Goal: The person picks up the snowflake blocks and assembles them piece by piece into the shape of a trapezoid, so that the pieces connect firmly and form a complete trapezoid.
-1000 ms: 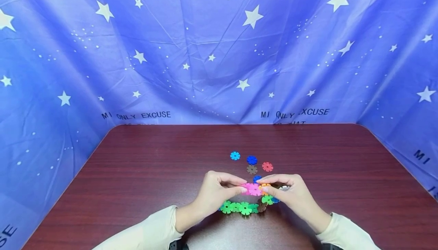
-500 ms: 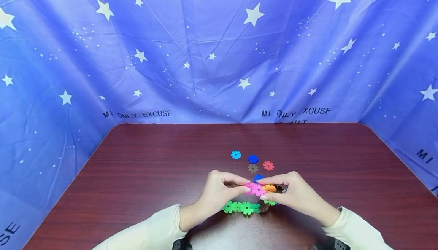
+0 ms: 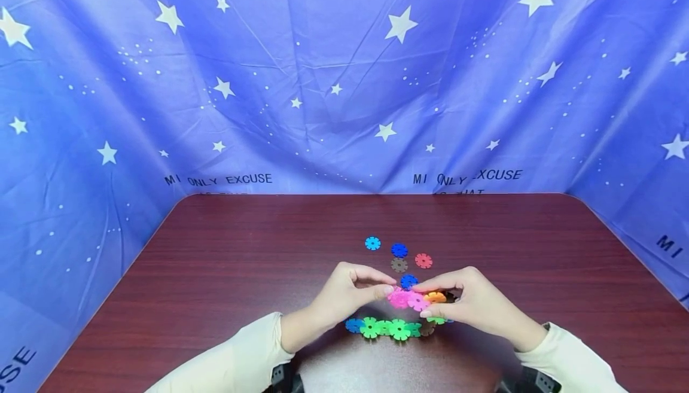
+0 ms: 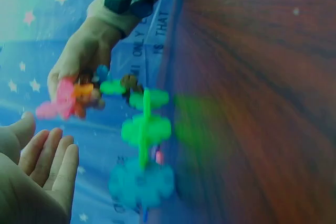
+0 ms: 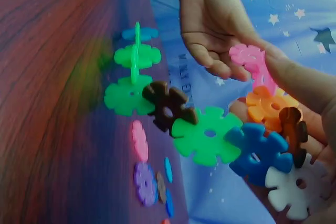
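Observation:
A curved chain of interlocking snowflake discs runs between and below both hands. My right hand (image 3: 476, 300) pinches its upper end near the pink disc (image 3: 417, 301) and the orange disc (image 3: 435, 298). In the right wrist view, brown, white (image 5: 286, 195) and blue discs (image 5: 247, 145) follow on from the orange one. The green discs (image 3: 399, 329) and a blue end disc (image 3: 353, 325) hang low over the table. My left hand (image 3: 339, 297) is right beside the pink end. In the left wrist view its fingers (image 4: 65, 174) are extended and apart from the thumb, with nothing between them.
Loose discs lie on the dark red table (image 3: 242, 261) beyond the hands: light blue (image 3: 372, 243), dark blue (image 3: 399, 250), brown (image 3: 399, 265), red (image 3: 423, 261) and another blue (image 3: 408, 282). A starry blue curtain (image 3: 323, 112) surrounds the table's back and sides.
The pink end and the right hand have shifted slightly right. My left fingers, earlier pinching the pink end, have loosened at its edge. The blue end disc has come fully into view.

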